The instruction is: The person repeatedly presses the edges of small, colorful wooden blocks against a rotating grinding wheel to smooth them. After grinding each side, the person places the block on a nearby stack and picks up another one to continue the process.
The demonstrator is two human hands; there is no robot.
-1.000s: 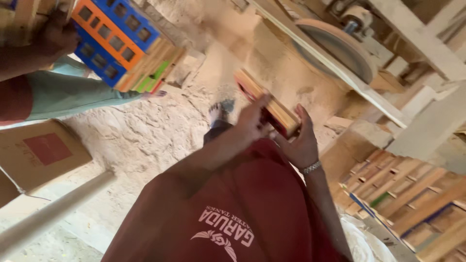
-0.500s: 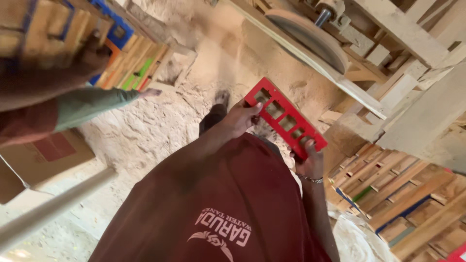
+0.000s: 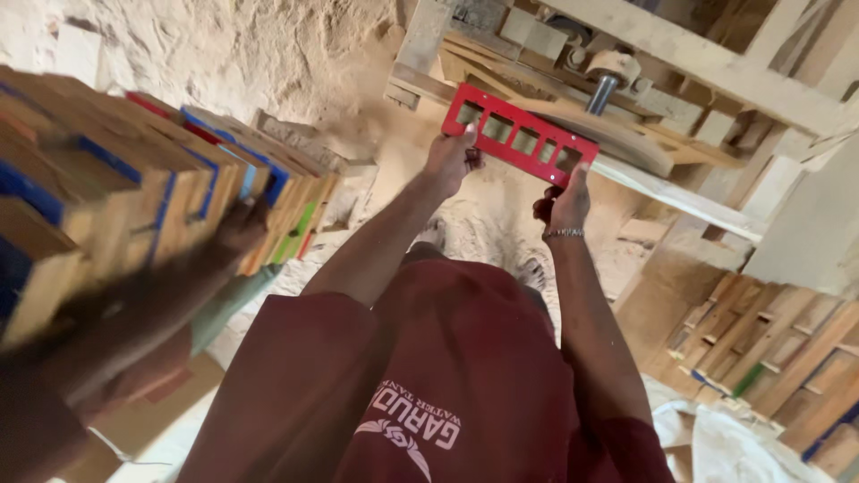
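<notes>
The left hand (image 3: 450,159) and right hand (image 3: 564,199) each grip an end of the red frame (image 3: 519,134), held against the wooden disc (image 3: 617,139) just beyond. The frame could catch and jerk loose, pulling fingers onto the disc.

The red frame (image 3: 522,134) looked like painted wood, its coat matt and even, with bare timber showing inside the openings. The bench (image 3: 680,192) behind it was raw, pale planks, rough-sawn and dusty. At the left, the stacked frames (image 3: 134,188) showed unfinished wood edges with blue, orange and green painted faces. The ground (image 3: 268,54) was powdery sawdust. The shirt (image 3: 429,385) was dull maroon cloth; the bracelet (image 3: 564,233) glinted like metal.
</notes>
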